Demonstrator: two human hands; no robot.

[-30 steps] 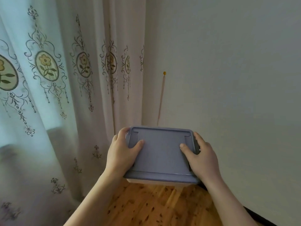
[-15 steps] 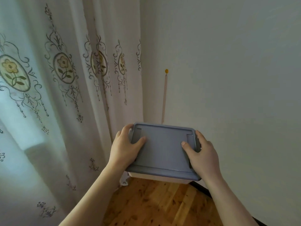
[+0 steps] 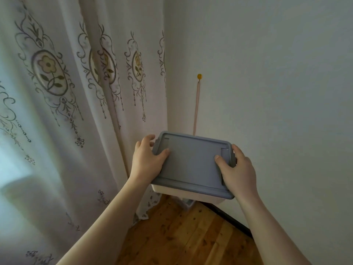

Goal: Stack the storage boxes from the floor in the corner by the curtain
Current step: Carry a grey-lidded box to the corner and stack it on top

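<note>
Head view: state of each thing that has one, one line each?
storage box: lid on, held in the air near the corner
left hand: grips the box's left end, thumb on lid
right hand: grips the box's right end, thumb on lid
curtain: drawn, hanging down to the floor

Wooden floor (image 3: 183,236); pale box (image 3: 188,202) in corner, curtain hem (image 3: 150,203) touching.
</note>
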